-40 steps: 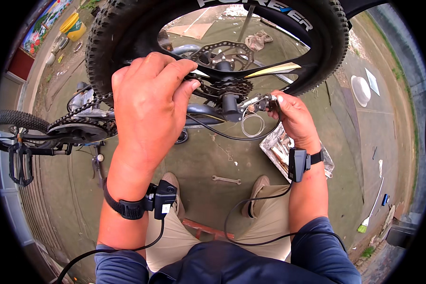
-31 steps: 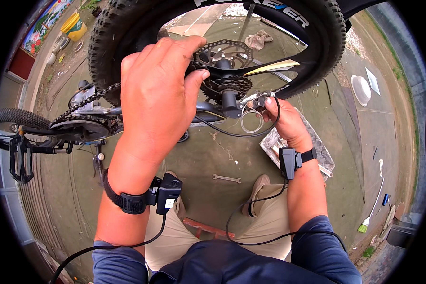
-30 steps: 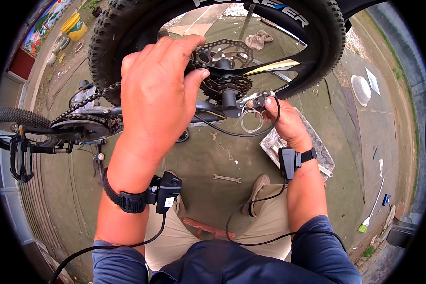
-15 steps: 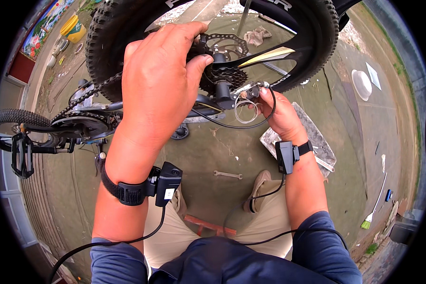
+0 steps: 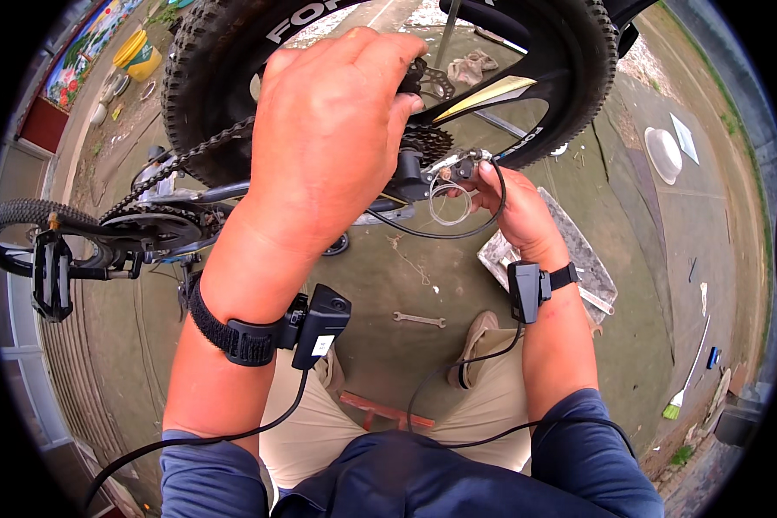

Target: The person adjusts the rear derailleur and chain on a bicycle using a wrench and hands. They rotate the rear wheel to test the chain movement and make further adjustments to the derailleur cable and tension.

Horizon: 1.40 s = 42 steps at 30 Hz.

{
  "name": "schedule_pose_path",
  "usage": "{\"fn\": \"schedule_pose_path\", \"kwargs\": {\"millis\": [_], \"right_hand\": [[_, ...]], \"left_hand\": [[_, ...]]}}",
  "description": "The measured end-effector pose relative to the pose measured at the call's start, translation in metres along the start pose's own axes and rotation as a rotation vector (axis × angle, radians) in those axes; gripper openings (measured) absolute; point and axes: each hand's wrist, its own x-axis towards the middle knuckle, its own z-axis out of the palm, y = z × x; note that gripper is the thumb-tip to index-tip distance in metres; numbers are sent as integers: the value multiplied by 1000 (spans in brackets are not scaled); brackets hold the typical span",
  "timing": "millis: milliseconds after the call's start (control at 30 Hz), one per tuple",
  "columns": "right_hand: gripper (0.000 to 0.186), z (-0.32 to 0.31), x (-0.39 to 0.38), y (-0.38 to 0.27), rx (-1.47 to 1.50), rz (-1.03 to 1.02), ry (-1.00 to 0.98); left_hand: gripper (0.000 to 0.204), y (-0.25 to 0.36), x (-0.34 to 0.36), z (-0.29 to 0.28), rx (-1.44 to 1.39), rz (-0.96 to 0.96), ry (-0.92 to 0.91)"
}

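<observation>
Olive sheeting (image 5: 371,281) covers the ground; the right hand's (image 5: 520,209) fingers are narrow, holding the rear derailleur (image 5: 466,169); the left hand (image 5: 332,129) curls beside the sprockets (image 5: 431,142), and I cannot tell whether its fingers grip the chain (image 5: 205,148); a thin pale loop of cable (image 5: 451,225) hangs at the derailleur; beyond rises a black bicycle wheel (image 5: 570,95); farther out, a wrench (image 5: 419,320) lies on the sheeting, near a grey tray (image 5: 583,250).

Dark-and-silver derailleur (image 5: 464,171) below partly hidden black cassette (image 5: 432,143); thin pale wire (image 5: 442,223) coiled beside it; black chain (image 5: 197,155) slanting down-left.
</observation>
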Motion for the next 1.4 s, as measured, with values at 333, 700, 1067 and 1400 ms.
{"fn": "schedule_pose_path", "kwargs": {"millis": [333, 700, 1067, 1400], "right_hand": [[39, 5, -1, 1, 85, 25, 2], [57, -26, -3, -18, 112, -59, 191], [35, -4, -8, -166, -931, -757, 626], [80, 127, 40, -257, -1840, -1188, 99]], "left_hand": [[40, -1, 1, 8, -38, 51, 70], [35, -5, -114, -14, -287, -161, 259], [22, -39, -167, 21, -1024, -1319, 330], [22, -45, -155, 31, -1562, -1454, 293]]}}
